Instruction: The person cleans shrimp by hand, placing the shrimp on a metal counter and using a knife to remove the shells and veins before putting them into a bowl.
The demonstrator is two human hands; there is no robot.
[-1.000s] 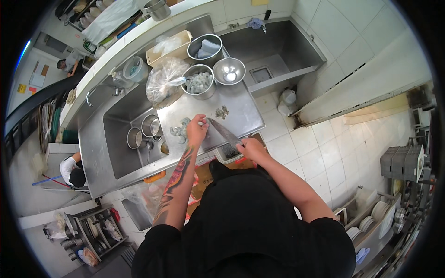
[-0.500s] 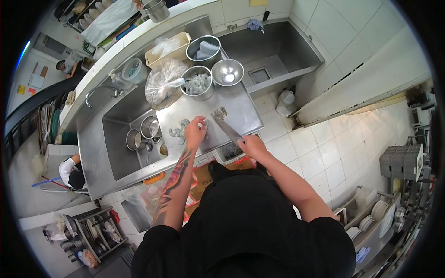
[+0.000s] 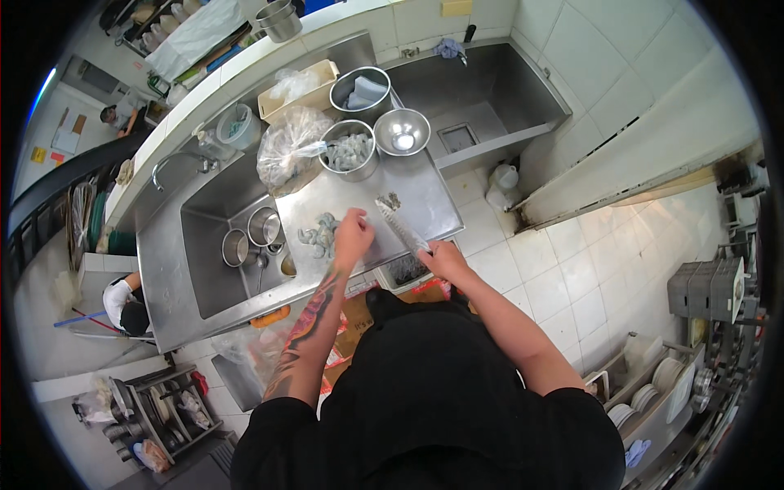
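At frame centre, left hand point(image 3: 353, 237) pinches shrimp point(image 3: 320, 235) on the surface point(image 3: 425, 192); right hand point(image 3: 443, 260) grips knife point(image 3: 400, 224), blade angling upper-left.

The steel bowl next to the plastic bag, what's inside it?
The steel bowl holds a heap of pale grey shrimp-like pieces, like those by the left hand. What lies beneath the heap, and the bowl's bottom, are covered.

grey shrimp point(image 3: 320, 235), silver steel counter point(image 3: 425, 192), black shirt point(image 3: 441, 392), white floor tiles point(image 3: 563, 269), tattooed left forearm point(image 3: 306, 327)
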